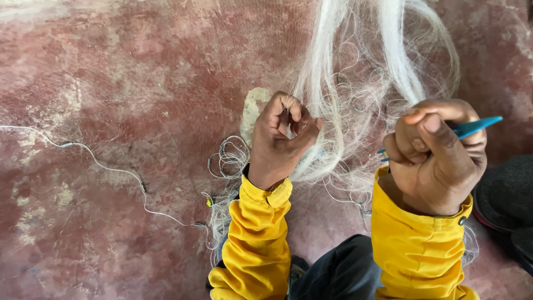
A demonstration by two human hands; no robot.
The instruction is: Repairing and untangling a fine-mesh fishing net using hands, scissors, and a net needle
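The slim blue plastic netting needle point(469, 129) is lying nearly level, its tip pointing right and slightly up, most of its length buried in the right hand point(436, 158), which is fisting tightly around it. The left hand point(280, 139) is pinching bunched white nylon fishing net point(355, 83). A weighted cord point(111, 169) is trailing across the worn red floor point(139, 66).

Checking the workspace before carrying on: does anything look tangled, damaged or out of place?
The white net bunches in loose, tangled loops between the left hand and right hand. The floor is worn and patchy.
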